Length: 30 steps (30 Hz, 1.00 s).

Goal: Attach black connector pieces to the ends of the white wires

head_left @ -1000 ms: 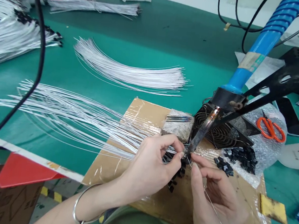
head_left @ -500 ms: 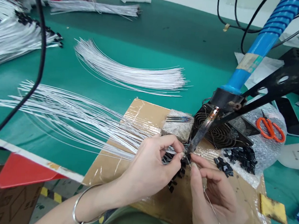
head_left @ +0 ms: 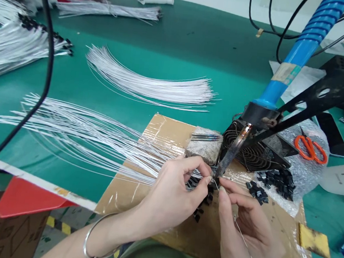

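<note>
My left hand [head_left: 181, 190] is closed in a pinch at the soldering iron's tip, apparently on the end of a white wire; its fingertips cover most of it. My right hand [head_left: 244, 225] is closed around a thin strand of solder wire [head_left: 245, 239], whose end points up at the same spot. The metal tip of the soldering iron [head_left: 232, 153] comes down between the two hands from its blue handle [head_left: 300, 56], held in a black bracket. Behind my left hand, a loose bundle of white wires [head_left: 107, 139] stretches left. Small black parts [head_left: 199, 212] lie partly hidden below the fingers.
A cardboard sheet [head_left: 129, 190] lies under the hands. Beyond the iron sit a black fan [head_left: 249, 152], small black pieces [head_left: 278, 182] on bubble wrap and orange scissors [head_left: 311, 148]. Another wire bundle [head_left: 152, 82] lies farther back. A black cable [head_left: 50, 52] hangs at left.
Almost nothing differs. My right hand's thumb has shifted very slightly left; both hands keep their pinch at the iron's tip.
</note>
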{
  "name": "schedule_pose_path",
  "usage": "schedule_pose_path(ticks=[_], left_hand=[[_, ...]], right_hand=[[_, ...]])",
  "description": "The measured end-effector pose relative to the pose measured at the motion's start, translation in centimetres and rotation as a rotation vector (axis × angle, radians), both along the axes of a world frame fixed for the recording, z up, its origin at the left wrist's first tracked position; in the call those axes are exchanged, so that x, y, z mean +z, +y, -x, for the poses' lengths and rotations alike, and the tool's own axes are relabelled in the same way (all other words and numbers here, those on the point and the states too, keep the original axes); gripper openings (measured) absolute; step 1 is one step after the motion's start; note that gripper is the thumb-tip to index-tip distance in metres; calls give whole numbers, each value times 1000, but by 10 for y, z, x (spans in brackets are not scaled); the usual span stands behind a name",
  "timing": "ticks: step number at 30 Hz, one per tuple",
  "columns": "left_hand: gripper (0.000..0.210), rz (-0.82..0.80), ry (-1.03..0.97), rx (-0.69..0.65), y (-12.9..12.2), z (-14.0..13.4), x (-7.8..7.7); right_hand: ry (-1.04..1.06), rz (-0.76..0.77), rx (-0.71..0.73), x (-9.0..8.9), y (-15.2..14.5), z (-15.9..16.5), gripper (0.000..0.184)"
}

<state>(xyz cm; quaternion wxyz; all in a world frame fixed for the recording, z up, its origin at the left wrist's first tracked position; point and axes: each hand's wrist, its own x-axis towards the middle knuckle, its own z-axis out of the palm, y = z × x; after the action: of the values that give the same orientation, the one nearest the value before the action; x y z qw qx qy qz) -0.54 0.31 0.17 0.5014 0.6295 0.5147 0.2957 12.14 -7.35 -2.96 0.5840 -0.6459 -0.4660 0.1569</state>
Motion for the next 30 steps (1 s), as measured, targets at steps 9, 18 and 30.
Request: schedule_pose_path(ticks=[9, 18, 30], left_hand=[[13, -102, 50, 37, -4, -4, -5], [17, -234, 120, 18, -9, -2, -3], [17, -260, 131, 18, -7, -3, -4]], right_hand=[[-20, 19, -22, 3, 1, 2, 16], [-28, -4, -17, -4, 1, 0, 14], [-24, -23, -9, -5, 1, -1, 10]])
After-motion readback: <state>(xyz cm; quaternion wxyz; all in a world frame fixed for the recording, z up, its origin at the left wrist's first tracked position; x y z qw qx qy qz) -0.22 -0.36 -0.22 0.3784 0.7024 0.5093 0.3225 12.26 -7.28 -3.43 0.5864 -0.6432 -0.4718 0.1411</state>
